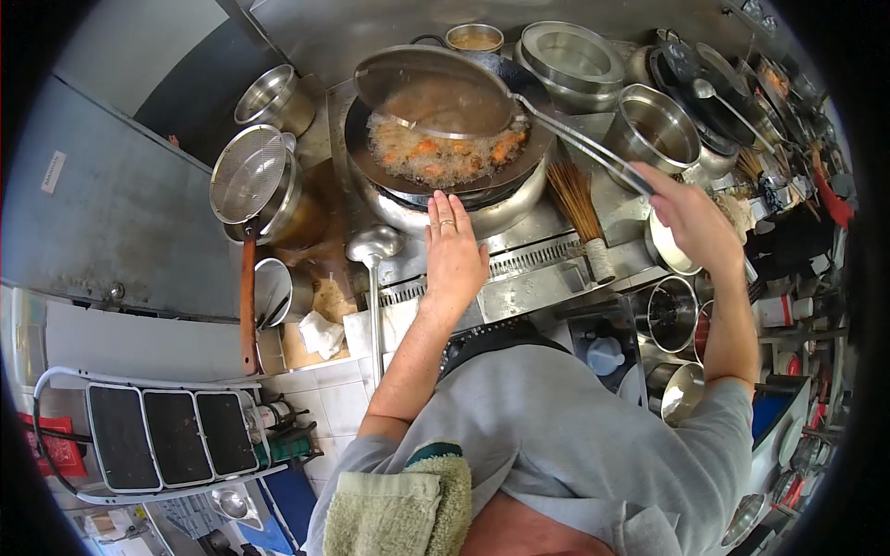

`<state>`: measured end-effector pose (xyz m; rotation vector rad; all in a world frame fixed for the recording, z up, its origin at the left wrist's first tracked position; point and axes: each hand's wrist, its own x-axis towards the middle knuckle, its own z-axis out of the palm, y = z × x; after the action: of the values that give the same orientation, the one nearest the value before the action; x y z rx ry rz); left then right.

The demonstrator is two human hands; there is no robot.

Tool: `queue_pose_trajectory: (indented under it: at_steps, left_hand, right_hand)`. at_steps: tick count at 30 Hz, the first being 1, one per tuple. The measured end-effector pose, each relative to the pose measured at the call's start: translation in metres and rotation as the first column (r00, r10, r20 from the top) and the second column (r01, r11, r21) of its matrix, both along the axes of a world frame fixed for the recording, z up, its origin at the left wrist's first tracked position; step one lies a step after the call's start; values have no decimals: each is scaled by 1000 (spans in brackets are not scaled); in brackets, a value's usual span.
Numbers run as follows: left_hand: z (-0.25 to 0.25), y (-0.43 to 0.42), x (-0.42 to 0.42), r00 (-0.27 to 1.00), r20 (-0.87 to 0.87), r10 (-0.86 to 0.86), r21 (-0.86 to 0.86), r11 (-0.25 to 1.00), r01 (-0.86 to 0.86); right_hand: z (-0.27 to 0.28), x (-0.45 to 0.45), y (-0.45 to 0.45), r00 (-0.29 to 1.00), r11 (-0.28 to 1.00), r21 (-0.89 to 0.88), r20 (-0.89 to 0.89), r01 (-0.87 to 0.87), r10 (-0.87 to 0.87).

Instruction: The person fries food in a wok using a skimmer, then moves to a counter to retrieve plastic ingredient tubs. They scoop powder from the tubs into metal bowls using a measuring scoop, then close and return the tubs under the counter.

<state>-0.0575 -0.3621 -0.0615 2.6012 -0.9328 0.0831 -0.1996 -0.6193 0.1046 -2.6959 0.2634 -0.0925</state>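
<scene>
Nearest to me, a folded towel [385, 505] lay on my shoulder, well behind both hands. My left hand [454, 259] reached forward with its fingers straight and side by side, gripping nothing that I could see; its tips were at the near edge of the wok [394, 181], though I can't tell whether they touched it. A ladle [375, 244] rested just left of that hand, bowl away from me, and a bamboo brush [577, 204] lay between my two hands.

My right hand [691, 218] was curled round the end of the strainer's long handle [579, 137]. The strainer [436, 88] was out ahead of my left hand, its mesh disc over the far part of the wok. Its long axis slanted forward and leftward from my right fist, the disc end pointing away — handle and head nearly in one line.

Beneath it, orange pieces [426, 146] fried in bubbling oil. I judged this the frying step, the strainer at the ready; the next move seemed to call for a firm right wrist — and left fingers clear of the heat. Farthest out, beyond both hands, stood a small pot [475, 39].
</scene>
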Motion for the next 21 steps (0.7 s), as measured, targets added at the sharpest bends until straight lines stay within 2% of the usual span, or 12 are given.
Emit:
queue_pose_trajectory:
  at_steps: [2,4,5,8,9,10,12,14,17,18,20,21]
  left_hand:
    - [0,-1,-2,1000,14,24,11,1000,-24]
    - [-1,-1,-2,999,24,24,-5,1000,-24]
    - [-2,-1,-3,999,34,21,-16,1000,-21]
    - [3,1,-3,1000,6,8,-41,999,-8]
    - [4,2,-2,1000,9,9,-42,999,-9]
    - [5,3,-1,999,36,13,-53,999,-11]
    - [3,2,-1,998,58,26,-74,997,-21]
    - [-3,3,0,1000,-6,-5,-93,996,5]
    - [-12,4,0,1000,28,7,-91,996,-5]
    - [-13,4,0,999,25,23,-98,995,-20]
    - [-15,3,0,999,47,19,-102,995,-14]
    - [-15,2,0,999,45,28,-108,994,-23]
  right_hand:
    - [-13,0,-1,999,999,19,-20,-33,33]
    - [-41,8,-4,997,989,-136,35,-57,63]
    - [-47,15,-4,995,997,-54,82,-57,61]
    - [-38,24,-7,996,999,39,87,-24,20]
    - [-44,24,-17,983,999,-3,177,-48,48]
    - [-42,24,-22,983,999,-5,178,-49,49]
    - [-36,27,-32,985,992,73,128,106,-114]
    - [-51,35,-56,982,996,37,166,82,-87]
    - [-64,60,-71,970,986,26,177,163,-166]
    - [-74,71,-75,973,989,19,175,148,-149]
    - [-103,95,-83,938,997,-59,345,45,-22]
    - [-114,108,-82,942,996,-76,335,51,-22]
